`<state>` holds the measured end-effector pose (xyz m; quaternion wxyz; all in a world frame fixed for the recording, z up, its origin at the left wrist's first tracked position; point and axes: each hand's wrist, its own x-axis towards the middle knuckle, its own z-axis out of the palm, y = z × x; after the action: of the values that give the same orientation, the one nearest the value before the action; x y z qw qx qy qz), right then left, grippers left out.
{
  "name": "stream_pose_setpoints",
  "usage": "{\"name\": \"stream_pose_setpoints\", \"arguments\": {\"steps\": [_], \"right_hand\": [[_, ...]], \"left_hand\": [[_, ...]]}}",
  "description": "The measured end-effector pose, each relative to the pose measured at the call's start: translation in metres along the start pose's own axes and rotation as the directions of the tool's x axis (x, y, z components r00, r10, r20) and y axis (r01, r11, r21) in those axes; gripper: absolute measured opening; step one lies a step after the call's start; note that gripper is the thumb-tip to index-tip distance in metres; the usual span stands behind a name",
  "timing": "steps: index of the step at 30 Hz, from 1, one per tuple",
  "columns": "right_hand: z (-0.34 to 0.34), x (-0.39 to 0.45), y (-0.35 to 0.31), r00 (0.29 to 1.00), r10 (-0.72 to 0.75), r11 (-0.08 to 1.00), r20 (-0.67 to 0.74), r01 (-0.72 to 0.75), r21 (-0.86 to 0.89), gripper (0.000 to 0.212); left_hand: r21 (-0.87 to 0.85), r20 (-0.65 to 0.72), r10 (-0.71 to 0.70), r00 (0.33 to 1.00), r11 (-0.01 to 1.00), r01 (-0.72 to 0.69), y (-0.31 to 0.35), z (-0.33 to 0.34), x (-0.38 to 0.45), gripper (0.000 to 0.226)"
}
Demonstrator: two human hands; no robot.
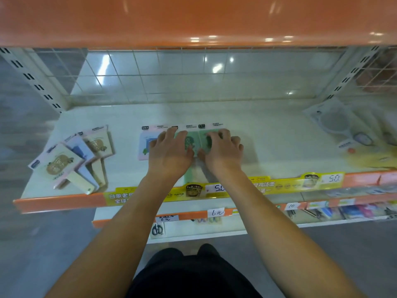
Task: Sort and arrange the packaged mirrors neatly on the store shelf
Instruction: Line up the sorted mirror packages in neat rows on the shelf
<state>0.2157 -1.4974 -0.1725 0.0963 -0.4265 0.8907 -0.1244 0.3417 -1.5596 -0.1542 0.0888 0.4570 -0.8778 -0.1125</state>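
My two hands are on the white shelf (268,130), over a row of flat packaged mirrors that lies near the middle of it. My left hand (169,151) rests on the left green mirror pack (191,139), fingers bent and spread over its top edge, thumb at its lower part. My right hand (223,150) rests on the right green mirror pack (205,136), fingers curled down onto it. The two thumbs are just beside each other, between the two green packs. The picture is blurred here, so I cannot tell if each grip really pinches the pack or only presses it flat.

Just left of my left hand lies a pink pack with a blue picture (146,145), partly hidden under my fingers. The white header strips of the row show just behind my fingertips, toward the back of the shelf.

Far to the left of my hands, near the left end of the shelf, there is a loose fan of mirror packs (71,158), overlapped and tilted, some with a brown picture and one blue.

Far to the right of my hands, at the right end of the shelf, lies a round product in clear packaging (335,123).

In front of my hands, on the shelf edge, runs a yellow price strip (279,186)
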Motion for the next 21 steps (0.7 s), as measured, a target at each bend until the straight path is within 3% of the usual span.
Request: {"name": "stream_pose_setpoints", "arguments": {"steps": [6, 11, 18, 21], "right_hand": [[-0.006, 0.003, 0.003, 0.998, -0.015, 0.999, 0.06, 0.013, 0.03, 0.059], [-0.022, 0.0, 0.019, 1.0, -0.025, 0.991, 0.011, 0.023, 0.132, 0.04], [-0.032, -0.007, 0.057, 0.995, -0.044, 0.998, 0.09, 0.039, 0.056, 0.036], [-0.026, -0.011, 0.061, 0.997, -0.053, 0.998, 0.058, 0.051, 0.044, 0.036]], "left_hand": [[-0.034, 0.038, 0.002, 0.999, 0.999, 0.0, 0.006, 0.003, 0.002, 0.042], [-0.045, 0.077, 0.056, 0.996, 0.998, -0.052, 0.016, 0.009, 0.006, 0.047], [-0.058, 0.119, 0.135, 0.984, 0.99, -0.129, 0.023, 0.02, 0.006, 0.048], [-0.058, 0.107, 0.147, 0.983, 0.988, -0.141, 0.023, 0.025, 0.007, 0.045]]}}
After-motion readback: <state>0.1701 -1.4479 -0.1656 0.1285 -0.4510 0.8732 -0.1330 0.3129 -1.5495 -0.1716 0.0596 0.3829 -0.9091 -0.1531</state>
